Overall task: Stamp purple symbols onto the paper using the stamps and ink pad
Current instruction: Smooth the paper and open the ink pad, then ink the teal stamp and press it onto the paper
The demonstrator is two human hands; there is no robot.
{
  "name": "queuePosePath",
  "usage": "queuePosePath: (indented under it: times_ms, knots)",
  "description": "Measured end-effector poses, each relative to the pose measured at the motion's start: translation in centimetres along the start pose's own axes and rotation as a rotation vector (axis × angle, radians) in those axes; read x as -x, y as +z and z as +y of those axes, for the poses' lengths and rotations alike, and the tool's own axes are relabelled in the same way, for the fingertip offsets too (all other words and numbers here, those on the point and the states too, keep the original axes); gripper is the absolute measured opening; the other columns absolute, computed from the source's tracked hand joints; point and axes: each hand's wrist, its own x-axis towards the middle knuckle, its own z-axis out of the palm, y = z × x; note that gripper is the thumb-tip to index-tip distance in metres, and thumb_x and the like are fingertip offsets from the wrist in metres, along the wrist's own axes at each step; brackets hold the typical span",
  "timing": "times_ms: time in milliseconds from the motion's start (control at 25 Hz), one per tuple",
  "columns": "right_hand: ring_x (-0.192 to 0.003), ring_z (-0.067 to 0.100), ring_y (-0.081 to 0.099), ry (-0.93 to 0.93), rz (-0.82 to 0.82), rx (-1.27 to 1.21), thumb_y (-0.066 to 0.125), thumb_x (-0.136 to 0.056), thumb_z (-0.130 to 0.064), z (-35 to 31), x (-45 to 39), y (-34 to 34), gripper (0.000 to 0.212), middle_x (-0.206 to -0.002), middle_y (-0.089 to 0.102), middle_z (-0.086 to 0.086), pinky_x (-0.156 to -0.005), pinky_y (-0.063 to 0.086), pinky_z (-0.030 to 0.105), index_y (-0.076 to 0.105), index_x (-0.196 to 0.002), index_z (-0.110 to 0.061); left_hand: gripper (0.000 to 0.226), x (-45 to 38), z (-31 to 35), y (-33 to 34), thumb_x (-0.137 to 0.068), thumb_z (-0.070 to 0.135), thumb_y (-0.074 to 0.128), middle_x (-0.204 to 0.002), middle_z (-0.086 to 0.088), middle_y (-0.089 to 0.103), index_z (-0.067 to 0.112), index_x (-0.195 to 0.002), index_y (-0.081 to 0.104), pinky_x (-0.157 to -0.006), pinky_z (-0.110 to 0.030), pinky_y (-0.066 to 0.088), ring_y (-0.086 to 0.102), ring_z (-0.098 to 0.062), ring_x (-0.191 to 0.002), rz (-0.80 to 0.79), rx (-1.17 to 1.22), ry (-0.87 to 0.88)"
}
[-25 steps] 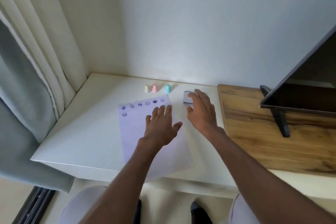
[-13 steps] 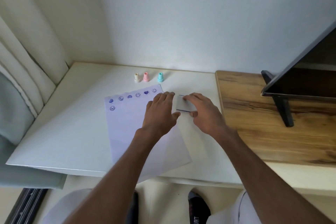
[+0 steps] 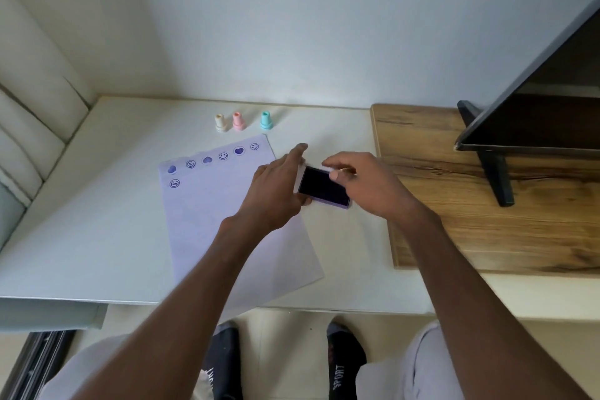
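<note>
The ink pad point(image 3: 323, 189) lies open just right of the paper, its dark purple surface showing. My left hand point(image 3: 276, 191) grips the pad's left end, thumb below and fingers along the far side. At the pad's far edge my right hand point(image 3: 367, 185) pinches the white lid point(image 3: 327, 168), which is mostly hidden under the fingers. The lilac paper point(image 3: 224, 224) lies slanted on the white table point(image 3: 97, 204), with a row of purple hearts and smiley faces along its top and one more below. Behind it stand three small stamps: cream point(image 3: 220, 123), pink point(image 3: 238, 121) and teal point(image 3: 266, 120).
A wooden board point(image 3: 454, 221) covers the table's right part, and a dark screen on a black foot point(image 3: 496, 178) stands on it. A curtain point(image 3: 29, 127) hangs at the left. The paper's lower corner overhangs the table's front edge. My knees and socked feet show below.
The ink pad was closed and showing its white lid; now it is open with the purple surface showing. My left hand left the paper and took the pad's left end. My right hand shifted to the lid.
</note>
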Motion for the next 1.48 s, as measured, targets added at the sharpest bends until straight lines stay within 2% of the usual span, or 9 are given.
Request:
queuePosePath:
  times_ms: [120, 280, 600, 800, 960, 1040, 1200, 1360, 1480]
  knots:
    - [-0.101, 0.017, 0.069, 0.037, 0.196, -0.088, 0.057, -0.105, -0.019, 0.2, -1.8, -0.6, 0.024, -0.111, 0.078, 0.0, -0.081, 0.045, 0.026, 0.076, -0.12, -0.017, 0.096, -0.1, -0.2, -0.1, -0.083, 0.025, 0.083, -0.149, 0.007, 0.056, 0.027, -0.16, 0.026, -0.113, -0.042, 0.04, 0.054, -0.026, -0.133, -0.005, 0.029, -0.007]
    - [-0.108, 0.026, 0.068, 0.141, 0.346, 0.002, 0.059, -0.102, -0.015, 0.1, -3.8, 0.8, 0.028, -0.124, 0.074, 0.007, -0.079, 0.045, 0.025, 0.072, -0.128, -0.018, 0.094, -0.1, -0.4, -0.1, -0.083, 0.031, 0.083, -0.148, 0.009, 0.058, 0.031, -0.159, 0.026, -0.112, -0.044, 0.041, 0.054, -0.024, -0.135, 0.004, 0.014, 0.034]
    - [-0.128, 0.028, 0.056, 0.167, 0.313, 0.262, 0.068, -0.097, -0.011, 0.1, -3.4, 1.3, 0.042, -0.141, 0.058, 0.008, -0.075, 0.045, 0.029, 0.063, -0.138, -0.018, 0.082, 0.8, 0.8, 0.4, -0.091, 0.041, 0.071, -0.153, 0.01, 0.051, 0.035, -0.16, 0.026, -0.123, -0.059, 0.016, 0.042, -0.022, -0.146, 0.047, -0.122, 0.02]
    - [-0.118, 0.025, 0.064, 0.103, 0.442, 0.147, 0.065, -0.1, -0.014, -1.8, -2.9, 2.0, 0.034, -0.135, 0.064, 0.006, -0.078, 0.049, 0.027, 0.067, -0.134, -0.02, 0.09, 1.0, 0.9, -1.1, -0.092, 0.043, 0.071, -0.159, 0.0, 0.045, 0.024, -0.162, 0.019, -0.124, -0.06, 0.015, 0.04, -0.025, -0.149, 0.012, -0.085, -0.037]
    - [-0.102, 0.019, 0.069, -0.068, 0.463, 0.01, 0.069, -0.096, -0.014, -4.4, -2.9, 5.0, 0.03, -0.117, 0.072, 0.002, -0.087, 0.058, 0.032, 0.073, -0.125, -0.02, 0.077, 1.4, -1.3, -3.5, -0.095, 0.045, 0.065, -0.164, -0.004, 0.035, 0.023, -0.16, 0.029, -0.123, -0.064, 0.011, 0.034, -0.031, -0.151, 0.051, -0.231, -0.225]
    - [-0.101, 0.021, 0.069, -0.099, 0.431, -0.015, 0.072, -0.095, -0.02, -5.8, -4.9, 6.0, 0.035, -0.115, 0.071, 0.004, -0.091, 0.059, 0.038, 0.07, -0.13, -0.019, 0.073, 1.8, -2.1, -3.9, -0.096, 0.044, 0.064, -0.167, -0.003, 0.03, 0.026, -0.159, 0.032, -0.123, -0.064, 0.009, 0.032, -0.031, -0.152, 0.034, -0.274, -0.258]
    - [-0.123, 0.027, 0.061, -0.152, 0.218, 0.139, 0.072, -0.095, -0.027, -8.2, -10.5, 7.4, 0.056, -0.135, 0.065, 0.008, -0.101, 0.052, 0.04, 0.055, -0.148, -0.022, 0.066, 1.9, -2.6, -3.5, -0.098, 0.041, 0.063, -0.171, -0.003, 0.022, 0.031, -0.158, 0.036, -0.121, -0.068, 0.003, 0.027, -0.029, -0.156, -0.071, -0.325, -0.207]
    - [-0.121, 0.029, 0.064, -0.169, 0.202, 0.246, 0.064, -0.094, -0.004, -8.6, -12.7, 8.2, 0.043, -0.133, 0.07, 0.006, -0.101, 0.051, 0.035, 0.071, -0.133, -0.021, 0.064, 1.7, -2.5, -3.5, -0.099, 0.039, 0.062, -0.17, -0.004, 0.024, 0.03, -0.157, 0.036, -0.12, -0.067, 0.008, 0.027, -0.031, -0.155, -0.06, -0.35, -0.209]
    - [-0.112, 0.027, 0.07, -0.092, 0.299, 0.11, 0.061, -0.094, 0.001, -8.4, -11.3, 7.2, 0.035, -0.122, 0.077, 0.005, -0.098, 0.054, 0.035, 0.079, -0.116, -0.018, 0.065, 2.1, -2.0, -3.5, -0.097, 0.039, 0.063, -0.167, -0.004, 0.028, 0.027, -0.156, 0.037, -0.119, -0.061, 0.016, 0.033, -0.032, -0.15, -0.098, -0.356, -0.229]
